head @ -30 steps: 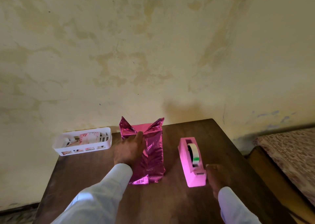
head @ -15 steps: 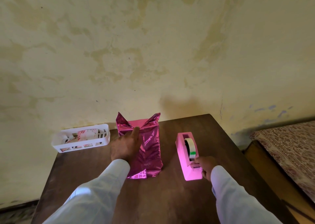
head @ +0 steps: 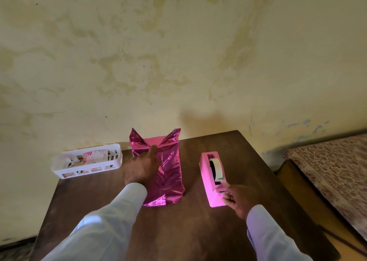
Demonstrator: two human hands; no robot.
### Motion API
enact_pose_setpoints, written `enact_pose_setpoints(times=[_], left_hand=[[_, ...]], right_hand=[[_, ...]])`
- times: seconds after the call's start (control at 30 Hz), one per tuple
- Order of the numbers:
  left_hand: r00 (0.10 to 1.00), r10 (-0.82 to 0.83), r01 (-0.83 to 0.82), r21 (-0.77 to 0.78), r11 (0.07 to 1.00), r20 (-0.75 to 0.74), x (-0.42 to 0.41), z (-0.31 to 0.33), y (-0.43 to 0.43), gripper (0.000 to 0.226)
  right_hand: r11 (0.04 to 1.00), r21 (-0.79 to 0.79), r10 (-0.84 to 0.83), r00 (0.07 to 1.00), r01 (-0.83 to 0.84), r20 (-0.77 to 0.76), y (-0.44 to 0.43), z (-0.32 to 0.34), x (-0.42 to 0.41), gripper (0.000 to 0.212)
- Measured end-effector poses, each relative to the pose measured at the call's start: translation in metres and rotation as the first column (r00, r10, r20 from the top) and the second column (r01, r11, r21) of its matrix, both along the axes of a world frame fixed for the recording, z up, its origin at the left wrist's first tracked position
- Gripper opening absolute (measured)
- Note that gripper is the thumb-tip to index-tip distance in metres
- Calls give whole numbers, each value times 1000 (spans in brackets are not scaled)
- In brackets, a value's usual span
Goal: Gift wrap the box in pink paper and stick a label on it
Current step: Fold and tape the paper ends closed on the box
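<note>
The box wrapped in shiny pink paper point(head: 169, 173) lies on the dark wooden table point(head: 198, 233), its far end unfolded with two paper flaps sticking up. My left hand point(head: 141, 167) presses flat on the box's left top, forefinger pointing at the far fold. To the right stands a pink tape dispenser point(head: 206, 179) with a pale roll of tape point(head: 217, 167). My right hand point(head: 238, 200) is at the dispenser's near end, fingertips curled and pinching the tape end by the cutter.
A white slotted basket point(head: 59, 167) with patterned cards point(head: 95, 155) sits at the table's far left against the stained wall. A bed with a patterned cover point(head: 333, 171) stands close to the table's right side.
My right hand moved from the table beside the dispenser to its cutter end and took hold of the tape. The left hand stayed on the box.
</note>
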State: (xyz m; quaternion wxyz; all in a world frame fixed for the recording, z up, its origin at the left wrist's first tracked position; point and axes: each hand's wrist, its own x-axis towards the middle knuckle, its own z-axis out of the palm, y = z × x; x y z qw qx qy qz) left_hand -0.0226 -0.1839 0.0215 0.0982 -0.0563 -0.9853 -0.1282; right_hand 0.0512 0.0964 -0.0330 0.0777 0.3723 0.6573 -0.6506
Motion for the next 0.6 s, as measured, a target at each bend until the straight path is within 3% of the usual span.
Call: enact_pose_setpoints(times=[0.13, 0.47, 0.6], left_hand=[[1000, 12, -12, -8, 1000, 19, 0, -1, -1, 29], [999, 21, -19, -34, 999, 38, 1, -1, -2, 42], [999, 16, -15, -26, 1000, 40, 3, -2, -1, 42]], right_hand=[[983, -119, -133, 988, 141, 75, -4, -14, 11, 15], [979, -58, -192, 977, 197, 89, -7, -38, 19, 16], [978, 37, -208, 975, 206, 80, -13, -35, 17, 14]])
